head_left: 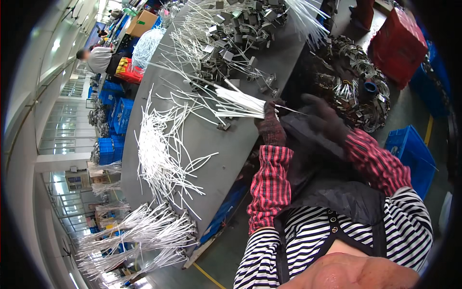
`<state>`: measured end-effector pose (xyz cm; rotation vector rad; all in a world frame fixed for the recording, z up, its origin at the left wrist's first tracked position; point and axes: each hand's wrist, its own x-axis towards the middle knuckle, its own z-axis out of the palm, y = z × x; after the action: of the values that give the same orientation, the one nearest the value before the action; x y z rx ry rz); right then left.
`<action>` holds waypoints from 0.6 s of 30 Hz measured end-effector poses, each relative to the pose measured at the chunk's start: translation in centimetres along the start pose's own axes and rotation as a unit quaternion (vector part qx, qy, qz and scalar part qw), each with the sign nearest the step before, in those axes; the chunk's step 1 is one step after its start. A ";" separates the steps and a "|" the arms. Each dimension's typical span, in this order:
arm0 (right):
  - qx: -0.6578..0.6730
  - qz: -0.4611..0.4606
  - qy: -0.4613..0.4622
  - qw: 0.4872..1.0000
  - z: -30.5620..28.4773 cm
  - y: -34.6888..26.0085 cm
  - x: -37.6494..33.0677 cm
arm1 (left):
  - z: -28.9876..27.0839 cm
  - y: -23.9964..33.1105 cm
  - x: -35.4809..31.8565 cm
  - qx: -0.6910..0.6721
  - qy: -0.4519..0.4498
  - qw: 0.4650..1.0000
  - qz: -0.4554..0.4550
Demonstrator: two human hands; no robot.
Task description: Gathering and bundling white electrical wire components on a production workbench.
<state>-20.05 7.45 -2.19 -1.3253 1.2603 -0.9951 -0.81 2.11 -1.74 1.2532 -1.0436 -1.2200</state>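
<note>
My left hand [271, 126], in a dark glove, is closed around one end of a bundle of thin white tubes [239, 103]. The bundle points left over the grey table [211, 178], and a thin strand sticks out past my thumb. To its right, my right hand [323, 118], also gloved, is raised in front of my dark apron; motion blurs its fingers, so their hold is unclear. Beyond the bundle lies a heap of small metal-cased parts with wires [236, 43]. Loose white tubes [161, 149] are spread on the table to the left.
Bundles of white wires [139, 236] hang over the table's near left end. Beside me on the right are a pile of coiled cables with metal parts [356, 84], a blue crate [409, 154] and a red covered stack [398, 47]. Another person [98, 59] stands far left.
</note>
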 end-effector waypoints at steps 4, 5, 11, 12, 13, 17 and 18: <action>0.080 -0.041 -0.041 0.995 7.2 -6.4 7.4 | -2.1 0.3 2.0 0.099 0.054 0.994 -0.005; 0.067 -0.032 -0.067 0.995 7.8 -6.8 8.8 | -3.2 1.0 2.8 0.125 0.065 0.989 0.038; -0.337 -0.299 0.021 0.892 5.4 -2.8 14.9 | -10.8 5.7 4.9 0.220 0.246 0.926 -0.183; -0.399 -0.355 0.049 0.844 5.0 -2.2 15.5 | -10.8 5.7 4.9 0.113 0.285 0.945 -0.114; -0.456 -0.396 0.072 0.794 4.7 -1.8 16.0 | -10.9 5.7 4.8 0.033 0.240 0.967 -0.085; -0.541 -0.339 -0.014 0.770 3.1 -2.4 17.4 | -9.3 5.1 3.4 -0.152 0.172 0.972 -0.056; -0.545 -0.339 -0.023 0.767 2.5 -2.6 17.3 | -8.8 5.0 2.9 -0.156 0.166 0.972 -0.062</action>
<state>-15.20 -9.56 -1.29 -2.8455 1.3767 -0.6127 8.57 -0.22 2.43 1.2327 -0.5127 -1.1647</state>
